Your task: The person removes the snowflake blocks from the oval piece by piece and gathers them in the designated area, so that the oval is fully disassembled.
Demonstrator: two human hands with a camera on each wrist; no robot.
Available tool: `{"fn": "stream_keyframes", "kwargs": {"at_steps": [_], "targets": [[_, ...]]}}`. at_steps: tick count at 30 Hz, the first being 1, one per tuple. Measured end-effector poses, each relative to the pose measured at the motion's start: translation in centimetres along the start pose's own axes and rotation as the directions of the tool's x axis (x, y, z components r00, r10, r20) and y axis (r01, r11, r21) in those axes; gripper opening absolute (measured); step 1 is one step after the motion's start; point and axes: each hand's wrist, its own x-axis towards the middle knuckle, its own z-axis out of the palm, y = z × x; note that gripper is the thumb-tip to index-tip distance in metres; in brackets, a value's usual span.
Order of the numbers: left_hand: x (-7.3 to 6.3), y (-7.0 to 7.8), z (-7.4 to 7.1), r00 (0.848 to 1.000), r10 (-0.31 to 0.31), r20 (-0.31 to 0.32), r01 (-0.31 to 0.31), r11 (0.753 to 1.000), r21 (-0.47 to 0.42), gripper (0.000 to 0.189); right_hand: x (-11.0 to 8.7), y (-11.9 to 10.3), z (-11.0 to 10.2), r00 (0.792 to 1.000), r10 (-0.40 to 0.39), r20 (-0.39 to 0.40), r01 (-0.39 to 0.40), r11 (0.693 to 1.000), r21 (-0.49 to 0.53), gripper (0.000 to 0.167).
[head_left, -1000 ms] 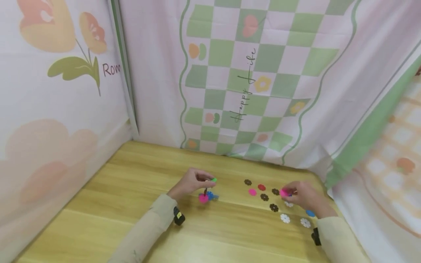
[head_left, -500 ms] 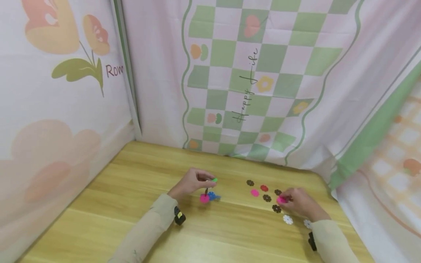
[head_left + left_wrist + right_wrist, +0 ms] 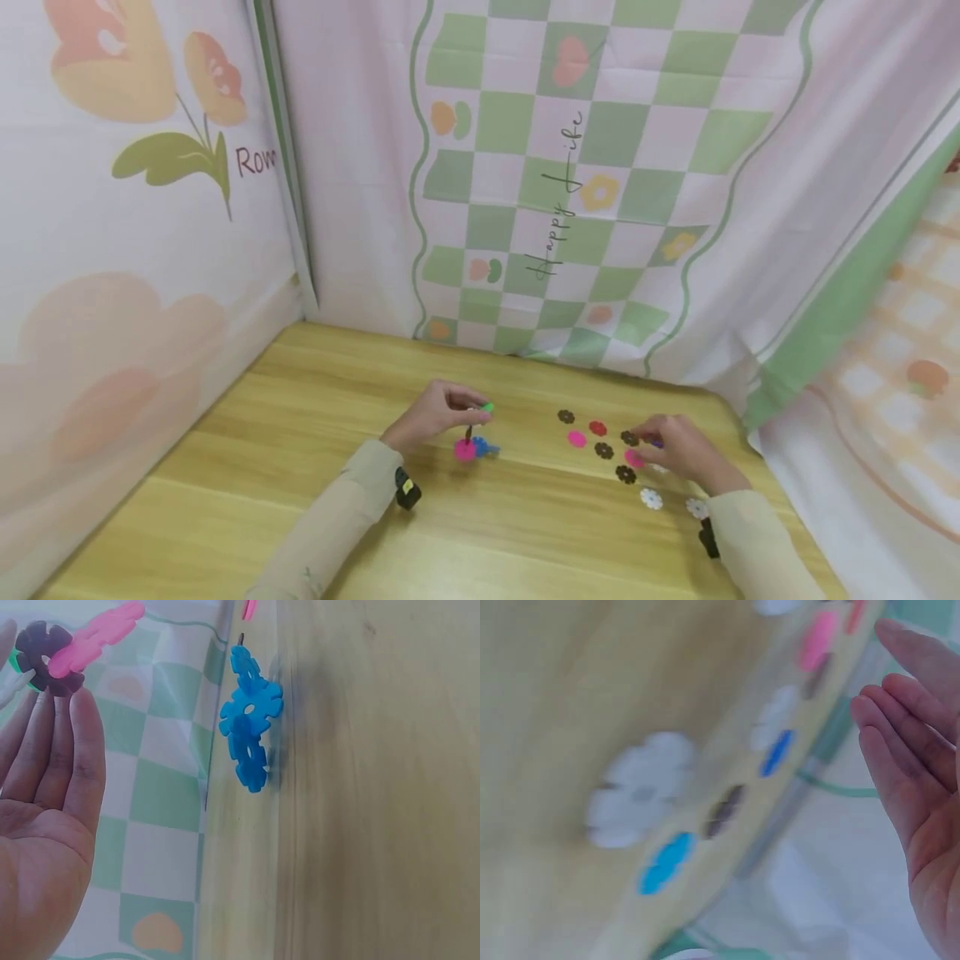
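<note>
My left hand (image 3: 442, 412) pinches a small chain of flower-shaped interlocking discs. In the left wrist view a brown disc (image 3: 34, 656) is joined to a pink disc (image 3: 101, 634), with green and white pieces partly hidden at the fingertips. Under that hand, several joined blue discs (image 3: 251, 709) lie on the table. My right hand (image 3: 686, 450) hovers over the loose discs on the right, its fingers bent loosely with nothing between them. Right beside its fingertips lies a pink disc (image 3: 634, 457), near brown discs (image 3: 626, 474).
The wooden table (image 3: 525, 533) carries loose discs on its right side: another pink disc (image 3: 577, 438), a red one (image 3: 597, 427), white ones (image 3: 651, 498) and, in the right wrist view, a light blue one (image 3: 666, 862). Patterned curtains (image 3: 555, 208) hang along its back edge.
My right hand has brought a pink disc a little left and nearer, let go of it on the table, and drawn slightly back. My left hand has kept its chain almost still.
</note>
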Motion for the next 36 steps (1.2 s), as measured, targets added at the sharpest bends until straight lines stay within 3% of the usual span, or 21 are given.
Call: {"fn": "stream_keyframes", "kwargs": {"at_steps": [4, 11, 19, 26, 31, 36], "targets": [[0.2, 0.0, 0.0, 1.000, 0.010, -0.004, -0.010, 1.000, 0.010, 0.032, 1.4, -2.9, -1.4, 0.999, -0.037, -0.018, 0.037, 0.999, -0.034, 0.038], [0.7, 0.0, 0.3, 0.999, 0.041, -0.002, -0.041, 0.999, 0.018, 0.032, 4.4, -9.8, -2.6, 0.982, -0.184, -0.047, 0.182, 0.982, -0.048, 0.039], [0.6, 0.3, 0.7, 0.999, 0.046, 0.018, -0.047, 0.998, 0.049, 0.036, 7.2, -15.6, -0.7, 0.953, -0.301, -0.036, 0.304, 0.945, 0.124, 0.039], [0.5, 0.1, 0.8, 0.994, 0.089, 0.056, -0.091, 0.996, 0.024, 0.035, 8.6, -17.9, 1.0, 0.926, -0.375, -0.052, 0.376, 0.892, 0.252, 0.037], [0.4, -0.1, 0.6, 0.994, 0.096, 0.050, -0.095, 0.995, -0.017, 0.036, 9.2, -18.2, 1.4, 0.928, -0.372, -0.031, 0.357, 0.859, 0.368, 0.034], [0.1, 0.1, 0.5, 0.992, 0.118, 0.054, -0.117, 0.993, -0.023, 0.039, 9.7, -18.5, 1.5, 0.938, -0.348, -0.001, 0.314, 0.846, 0.430, 0.030]]}}
